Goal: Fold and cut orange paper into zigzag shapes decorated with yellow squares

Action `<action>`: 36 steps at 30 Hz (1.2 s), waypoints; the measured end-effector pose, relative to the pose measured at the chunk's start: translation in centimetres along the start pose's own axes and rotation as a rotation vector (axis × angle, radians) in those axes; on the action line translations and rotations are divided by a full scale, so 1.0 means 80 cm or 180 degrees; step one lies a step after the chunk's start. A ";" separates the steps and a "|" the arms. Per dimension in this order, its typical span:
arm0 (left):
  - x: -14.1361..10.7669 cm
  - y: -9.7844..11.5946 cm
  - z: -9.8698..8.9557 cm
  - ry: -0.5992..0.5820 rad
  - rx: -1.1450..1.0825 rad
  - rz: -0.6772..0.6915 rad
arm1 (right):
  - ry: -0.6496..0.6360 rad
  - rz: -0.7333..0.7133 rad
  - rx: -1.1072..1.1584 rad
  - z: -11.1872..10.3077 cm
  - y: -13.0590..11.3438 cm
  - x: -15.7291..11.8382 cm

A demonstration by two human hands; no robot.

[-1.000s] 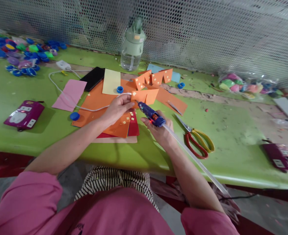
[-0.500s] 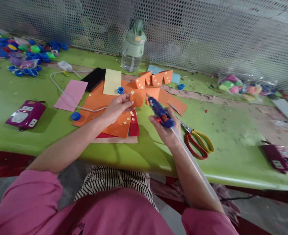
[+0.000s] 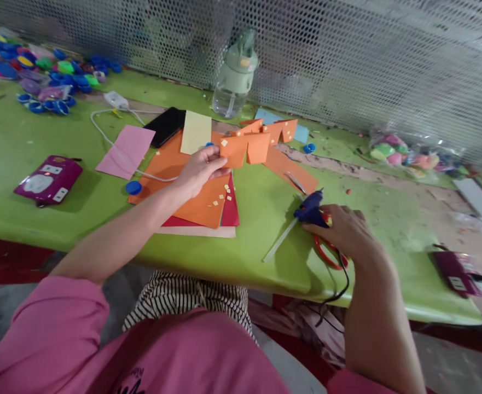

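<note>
My left hand (image 3: 203, 168) pinches the left end of a folded orange paper piece (image 3: 236, 151), which bears a small pale square near its corner. Behind it stands another folded orange piece (image 3: 289, 130) with pale squares on it. My right hand (image 3: 339, 227) is closed on the handle of a blue glue gun (image 3: 309, 209), whose clear stick points down left over the green table. Red-handled scissors (image 3: 321, 253) lie partly hidden under that hand. Several tiny pale squares (image 3: 226, 189) lie on the orange sheets (image 3: 183, 191).
A water bottle (image 3: 235, 76) stands at the back by the mesh. A black phone (image 3: 166, 127), pink paper (image 3: 126, 150) and a purple power socket (image 3: 48, 180) are on the left. Another socket (image 3: 456, 271) lies at the right, near a bag of colourful pieces (image 3: 394, 149).
My right hand has moved right and down with the glue gun, away from the orange paper, and the gun has turned. My left hand still holds the folded piece, slightly raised.
</note>
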State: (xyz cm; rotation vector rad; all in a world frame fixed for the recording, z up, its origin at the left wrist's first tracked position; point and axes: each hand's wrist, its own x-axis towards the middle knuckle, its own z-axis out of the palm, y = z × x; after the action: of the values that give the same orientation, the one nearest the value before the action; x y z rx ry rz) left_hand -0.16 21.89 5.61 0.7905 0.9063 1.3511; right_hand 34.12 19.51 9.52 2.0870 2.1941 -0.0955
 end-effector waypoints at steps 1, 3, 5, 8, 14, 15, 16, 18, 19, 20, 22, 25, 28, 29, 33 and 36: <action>0.001 0.000 0.000 0.0003 0.0001 0.0030 | 0.0155 -0.0107 -0.0078 -0.005 -0.009 -0.006; 0.002 0.000 -0.001 0.0017 0.0025 0.0084 | 0.0650 -0.0661 0.0040 -0.013 -0.041 -0.014; 0.002 0.000 -0.002 0.0037 0.0037 0.0110 | 0.0832 -0.1432 0.0599 -0.013 -0.091 -0.016; 0.002 0.001 -0.002 0.0022 0.0031 0.0107 | 0.0288 -0.2079 0.1279 -0.001 -0.172 -0.007; 0.005 0.010 -0.004 0.0173 -0.0031 0.0110 | -0.0204 -0.2070 0.0987 0.019 -0.240 0.012; 0.006 0.012 -0.004 0.0188 -0.0042 0.0128 | -0.0252 -0.2053 0.0935 0.019 -0.241 0.014; 0.007 0.013 -0.004 0.0188 -0.0045 0.0141 | -0.0307 -0.2011 0.0913 0.018 -0.241 0.016; 0.007 0.013 -0.005 0.0165 -0.0026 0.0149 | -0.0451 -0.1907 0.0947 0.015 -0.242 0.019; 0.006 0.014 -0.005 0.0148 -0.0012 0.0145 | -0.0529 -0.1879 0.0978 0.014 -0.243 0.020; 0.006 0.013 -0.005 0.0138 0.0002 0.0144 | -0.0596 -0.1867 0.1010 0.013 -0.245 0.021; 0.005 0.013 -0.004 0.0145 0.0028 0.0144 | -0.0661 -0.1872 0.1065 0.011 -0.247 0.020; 0.003 0.013 -0.003 0.0139 0.0094 0.0138 | -0.0556 -0.1844 0.1199 0.006 -0.243 0.012; 0.001 0.011 -0.001 0.0077 0.0149 0.0100 | -0.0167 -0.1813 0.1862 -0.001 -0.227 0.008; -0.001 0.010 0.000 0.0057 0.0161 0.0078 | -0.0005 -0.1775 0.2176 -0.004 -0.220 0.010; -0.006 0.001 0.006 -0.0057 0.0268 0.0010 | 0.0463 -0.1458 0.3212 -0.004 -0.199 0.032; -0.011 -0.007 0.010 -0.0238 0.0346 0.0019 | 0.0657 -0.1385 0.3605 0.003 -0.194 0.046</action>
State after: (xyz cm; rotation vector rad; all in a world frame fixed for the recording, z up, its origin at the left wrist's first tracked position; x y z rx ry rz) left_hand 0.83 20.97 5.55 0.9219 0.9247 1.2774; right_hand 18.45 22.33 8.36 1.9249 3.1002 -1.5280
